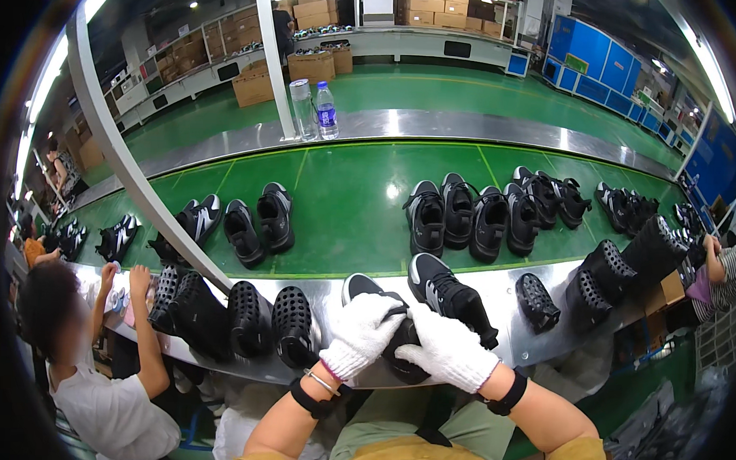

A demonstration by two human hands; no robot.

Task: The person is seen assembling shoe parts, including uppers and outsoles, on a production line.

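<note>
A black sneaker (408, 357) with a grey toe lies on the metal ledge in front of me, its toe pointing away. My left hand (364, 331), in a white knit glove, is closed on the left side of its collar. From the right, my right hand (451, 346), gloved alike, grips the collar near the heel. Both hands' fingertips meet over the shoe opening and cover much of it. Just to the right, a second black sneaker (451, 294) with a grey toe rests on the ledge, apart from the first, its heel partly behind my right hand.
Black perforated rounded pieces stand along the metal ledge (507, 304), left (292, 325) and right (537, 301). Beyond it, a green belt (344, 221) carries several black sneakers (490, 222). A white post (136, 153) rises at left. Bottles (327, 115) stand behind. Co-workers (103, 375) sit either side.
</note>
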